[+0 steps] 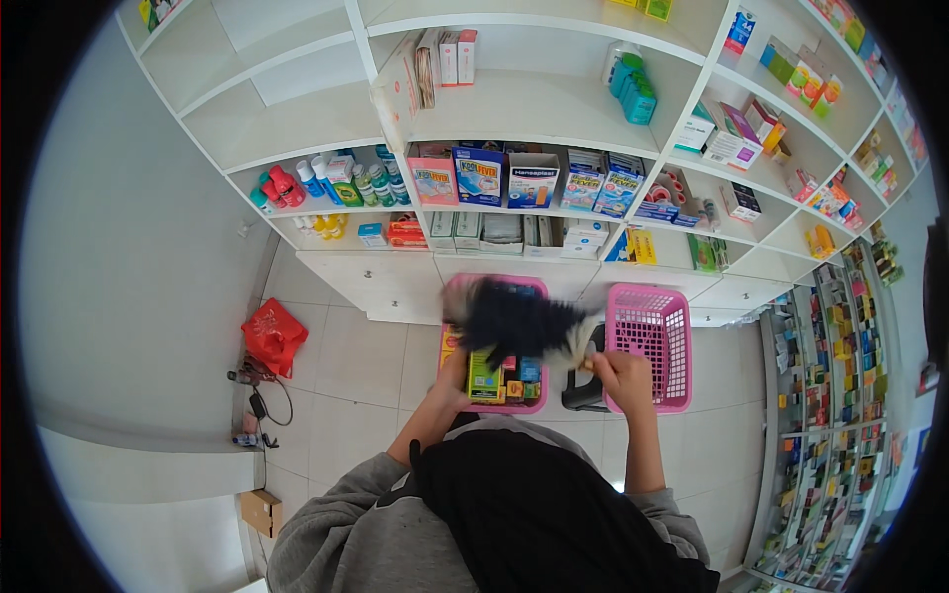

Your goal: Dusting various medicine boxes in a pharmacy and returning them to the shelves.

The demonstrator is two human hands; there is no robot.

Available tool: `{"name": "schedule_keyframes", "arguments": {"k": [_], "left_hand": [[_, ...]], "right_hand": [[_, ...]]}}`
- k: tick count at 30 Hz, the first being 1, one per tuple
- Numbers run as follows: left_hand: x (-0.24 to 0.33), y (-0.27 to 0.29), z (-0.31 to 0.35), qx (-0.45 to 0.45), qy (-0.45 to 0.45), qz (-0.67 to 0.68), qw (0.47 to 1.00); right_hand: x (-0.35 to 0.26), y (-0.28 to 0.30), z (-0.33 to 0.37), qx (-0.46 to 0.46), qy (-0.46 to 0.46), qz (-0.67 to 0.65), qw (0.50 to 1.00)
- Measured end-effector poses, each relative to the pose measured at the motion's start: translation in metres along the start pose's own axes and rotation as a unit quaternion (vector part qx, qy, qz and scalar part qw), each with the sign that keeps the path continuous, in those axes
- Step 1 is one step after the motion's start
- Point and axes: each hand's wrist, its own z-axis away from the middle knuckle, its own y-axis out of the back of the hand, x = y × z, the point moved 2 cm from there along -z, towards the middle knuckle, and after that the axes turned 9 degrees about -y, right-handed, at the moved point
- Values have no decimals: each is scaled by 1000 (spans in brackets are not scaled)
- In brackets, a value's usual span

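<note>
A feather duster (514, 321) with dark and pale feathers is in my right hand (625, 381), whose fingers are wrapped round its handle. The feathers are smeared by motion and hide part of what lies beneath. My left hand (452, 379) is at the left side of a pink basket (542, 395), against a yellow-and-green box (483, 377). It seems to grip that box, though the duster covers some of its fingers. Several small medicine boxes lie in this basket.
A second pink basket (678, 395) stands to the right, beside a black curved object (583, 391). White shelves (534, 104) with medicine boxes and bottles rise ahead. A red plastic bag (274, 337) and cables (263, 403) lie on the left floor. Stocked racks (825, 425) line the right.
</note>
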Motion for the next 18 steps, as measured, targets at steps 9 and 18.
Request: {"name": "schedule_keyframes", "arguments": {"k": [9, 18], "left_hand": [[-11, 24, -12, -140, -48, 52, 988], [-5, 14, 4, -275, -39, 107, 955]], "right_hand": [[2, 12, -1, -44, 13, 4, 999], [11, 8, 5, -29, -36, -24, 999]]}}
